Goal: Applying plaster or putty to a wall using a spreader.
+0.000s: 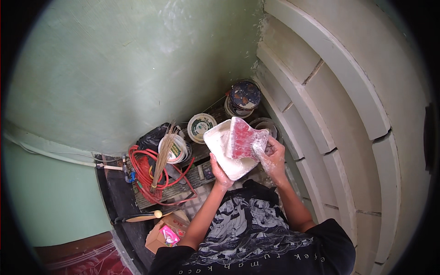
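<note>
My left hand (220, 172) grips the lower left edge of a white square tub (219, 146) in front of my chest. Pale plaster paste coats the inside of the tub. In my right hand (273, 160) is a red putty scraper (245, 137), smeared with white, its wide blade lying over the tub's opening. White residue covers the right fingers, which close around the scraper's narrow end. Whether the blade touches the paste cannot be made out.
Paint buckets (202, 128) stand along the green wall. A red hose (137, 167) coils beside a stick broom (164, 158) on a slatted wooden surface. A cardboard box (158, 236) sits lower left. Curved white ledges (298, 101) rise close on the right.
</note>
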Available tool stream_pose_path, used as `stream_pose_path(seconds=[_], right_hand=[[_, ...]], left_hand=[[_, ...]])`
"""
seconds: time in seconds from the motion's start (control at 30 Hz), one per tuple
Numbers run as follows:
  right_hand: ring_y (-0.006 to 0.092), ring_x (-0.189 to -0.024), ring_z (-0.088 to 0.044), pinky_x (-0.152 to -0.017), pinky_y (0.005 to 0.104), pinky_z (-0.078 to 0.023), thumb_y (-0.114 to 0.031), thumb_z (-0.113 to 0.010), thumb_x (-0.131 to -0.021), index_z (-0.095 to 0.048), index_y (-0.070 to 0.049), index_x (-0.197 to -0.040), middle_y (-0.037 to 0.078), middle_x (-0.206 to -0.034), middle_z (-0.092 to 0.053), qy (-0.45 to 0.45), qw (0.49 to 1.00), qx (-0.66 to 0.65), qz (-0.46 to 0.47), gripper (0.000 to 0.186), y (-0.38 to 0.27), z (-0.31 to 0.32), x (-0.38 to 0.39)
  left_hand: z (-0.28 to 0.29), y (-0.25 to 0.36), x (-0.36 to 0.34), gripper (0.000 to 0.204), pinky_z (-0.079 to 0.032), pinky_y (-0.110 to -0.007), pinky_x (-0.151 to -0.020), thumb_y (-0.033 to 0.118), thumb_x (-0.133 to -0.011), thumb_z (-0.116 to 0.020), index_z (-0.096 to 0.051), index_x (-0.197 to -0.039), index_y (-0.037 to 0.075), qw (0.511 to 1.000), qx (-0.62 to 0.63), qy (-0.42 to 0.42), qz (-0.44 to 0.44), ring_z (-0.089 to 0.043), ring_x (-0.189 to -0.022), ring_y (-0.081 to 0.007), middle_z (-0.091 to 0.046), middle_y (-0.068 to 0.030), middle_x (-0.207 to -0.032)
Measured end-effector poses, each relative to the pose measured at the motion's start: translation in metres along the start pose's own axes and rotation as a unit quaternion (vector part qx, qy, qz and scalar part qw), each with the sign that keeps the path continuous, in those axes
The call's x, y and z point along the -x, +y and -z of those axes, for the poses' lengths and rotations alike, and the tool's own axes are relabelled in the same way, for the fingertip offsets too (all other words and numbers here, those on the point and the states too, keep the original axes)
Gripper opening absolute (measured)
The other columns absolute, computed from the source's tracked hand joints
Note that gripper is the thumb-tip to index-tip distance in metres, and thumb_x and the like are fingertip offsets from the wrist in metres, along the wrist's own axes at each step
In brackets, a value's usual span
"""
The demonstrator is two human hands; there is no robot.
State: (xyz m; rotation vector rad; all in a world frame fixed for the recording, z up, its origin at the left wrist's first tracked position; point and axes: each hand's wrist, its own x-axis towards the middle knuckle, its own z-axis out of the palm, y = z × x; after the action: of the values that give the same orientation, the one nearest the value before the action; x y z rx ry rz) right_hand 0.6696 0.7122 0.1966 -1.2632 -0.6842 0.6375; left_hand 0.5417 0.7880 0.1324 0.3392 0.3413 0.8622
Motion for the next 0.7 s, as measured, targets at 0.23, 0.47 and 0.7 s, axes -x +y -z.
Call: stream_pose_path(seconds=[0.23,0.47,0.7], right_hand=[[0.0097,-0.088,-0.061,-0.080,0.0248,-0.050,0.000,-0.064,-0.082,-0.058,0.006,-0.112,0.005,-0.100,-0.064,0.059,0.986,0.141,0.069,0.032,-0.003,0.003,0.001],[0.0148,-0.096,-0.063,-0.086,0.0289,-0.051,-0.004,-0.059,-0.087,-0.047,0.003,-0.125,0.008,-0.111,-0.061,0.043,0.978,-0.199,-0.035,0.040,-0.006,0.012,-0.016],[0.0112,-0.093,-0.061,-0.085,0.0255,-0.048,-0.002,-0.063,-0.084,-0.052,0.003,-0.120,0.005,-0.105,-0.063,-0.006,1.000,0.000,0.024,0.038,0.005,0.014,-0.027]], left_hand=[[0.010,-0.004,-0.003,0.070,-0.037,-0.043,-0.104,0.058,-0.093,-0.034,-0.032,-0.141,0.008,0.999,-0.028,0.020,-0.003,-0.047,-0.123,-0.0272,-0.044,-0.0097,-0.138],[0.009,-0.004,-0.006,0.072,-0.036,-0.043,-0.105,0.060,-0.092,-0.031,-0.030,-0.143,0.010,0.999,0.001,0.041,-0.029,-0.044,-0.125,-0.0286,-0.041,-0.0091,-0.141],[0.006,-0.008,-0.010,0.069,-0.036,-0.043,-0.105,0.058,-0.094,-0.031,-0.030,-0.143,0.010,0.998,0.011,0.036,-0.048,-0.045,-0.125,-0.0283,-0.042,-0.0090,-0.140]])
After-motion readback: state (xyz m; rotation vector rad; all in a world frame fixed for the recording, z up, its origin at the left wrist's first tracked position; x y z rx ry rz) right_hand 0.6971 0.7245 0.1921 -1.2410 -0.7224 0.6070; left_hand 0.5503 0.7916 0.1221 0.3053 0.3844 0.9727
